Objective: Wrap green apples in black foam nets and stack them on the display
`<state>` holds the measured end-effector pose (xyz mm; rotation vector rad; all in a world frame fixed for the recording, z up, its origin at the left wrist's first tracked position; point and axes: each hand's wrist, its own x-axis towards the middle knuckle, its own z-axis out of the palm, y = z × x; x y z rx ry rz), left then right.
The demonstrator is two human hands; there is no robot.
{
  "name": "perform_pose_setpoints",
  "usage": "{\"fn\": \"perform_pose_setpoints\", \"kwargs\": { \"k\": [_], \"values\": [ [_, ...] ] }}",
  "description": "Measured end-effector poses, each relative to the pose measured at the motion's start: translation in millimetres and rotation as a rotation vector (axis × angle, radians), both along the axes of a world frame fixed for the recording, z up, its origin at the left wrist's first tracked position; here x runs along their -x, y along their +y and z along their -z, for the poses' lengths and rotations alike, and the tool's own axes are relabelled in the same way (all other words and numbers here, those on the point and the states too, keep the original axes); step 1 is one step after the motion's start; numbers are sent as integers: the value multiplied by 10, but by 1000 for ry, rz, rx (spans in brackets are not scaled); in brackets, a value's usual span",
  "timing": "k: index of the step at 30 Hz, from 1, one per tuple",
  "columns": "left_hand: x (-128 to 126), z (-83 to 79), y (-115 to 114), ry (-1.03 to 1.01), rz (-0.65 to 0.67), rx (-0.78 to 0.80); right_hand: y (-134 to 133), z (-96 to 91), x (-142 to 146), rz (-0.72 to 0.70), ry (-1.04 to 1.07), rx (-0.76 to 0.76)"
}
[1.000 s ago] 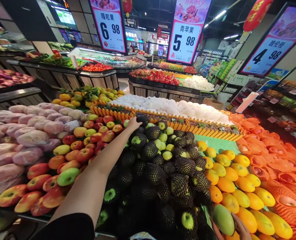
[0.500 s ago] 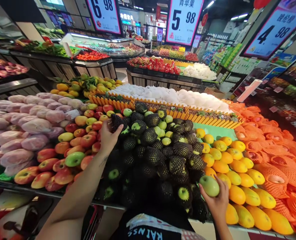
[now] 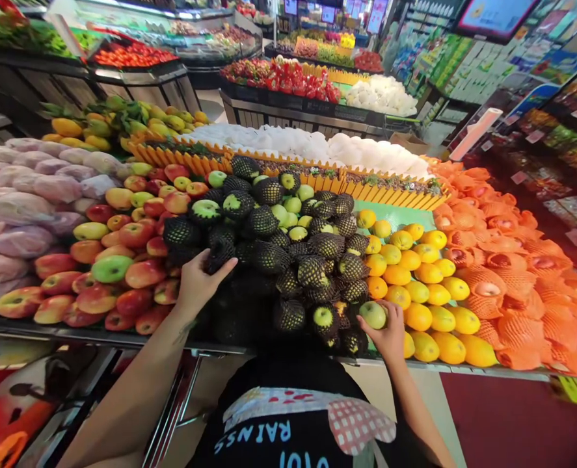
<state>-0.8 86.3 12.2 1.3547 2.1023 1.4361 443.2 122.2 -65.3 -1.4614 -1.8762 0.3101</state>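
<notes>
Supermarket: left hand (image 3: 198, 284) grips netted apple (image 3: 220, 252), right hand (image 3: 391, 333) green apple (image 3: 373, 314).

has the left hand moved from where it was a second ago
Yes. The left hand has pulled back from the orange fence divider toward the stand's near edge, gripping a netted fruit.

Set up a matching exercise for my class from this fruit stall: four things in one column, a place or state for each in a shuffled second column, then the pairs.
1 left hand
2 right hand
3 red apples
4 white-netted fruit

A holds a bare green apple
B behind the orange picket divider
C grasps a black-netted fruit
D heaped left of the black-netted pile

Pairs: 1-C, 2-A, 3-D, 4-B
</notes>
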Motion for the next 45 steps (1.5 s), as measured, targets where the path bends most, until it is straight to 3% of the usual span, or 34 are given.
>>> {"fn": "perform_pose_setpoints", "kwargs": {
  "k": [8,14,18,22,26,28,31,32,34,37,40,45],
  "values": [
    [-837,99,-131,-97,21,66,-65,332,-141,-243,25,130],
    [-1399,254,-301,-174,204,169,39,555,-193,-290,39,90],
    [-1758,320,-458,-227,289,207,82,598,-236,-341,-13,50],
    [-2109,350,-544,-383,321,238,84,462,-315,-423,-104,61],
    [-2414,364,-513,-488,549,354,10,163,-446,-490,13,124],
    [-2557,360,-476,-516,684,356,-64,-3,-515,-529,142,217],
    [-2767,381,-419,-584,840,355,-191,-187,-583,-639,397,476],
    [-2835,403,-399,-610,854,367,-229,-223,-591,-678,458,564],
    [-2963,462,-359,-646,761,376,-292,-255,-591,-709,527,688],
    [-3106,527,-303,-593,573,315,-362,-247,-574,-621,610,725],
    [-3175,491,-278,-508,692,280,-409,-241,-582,-535,698,717],
    [-3216,390,-303,-542,873,231,-436,-297,-644,-482,711,732]
  ]
}}
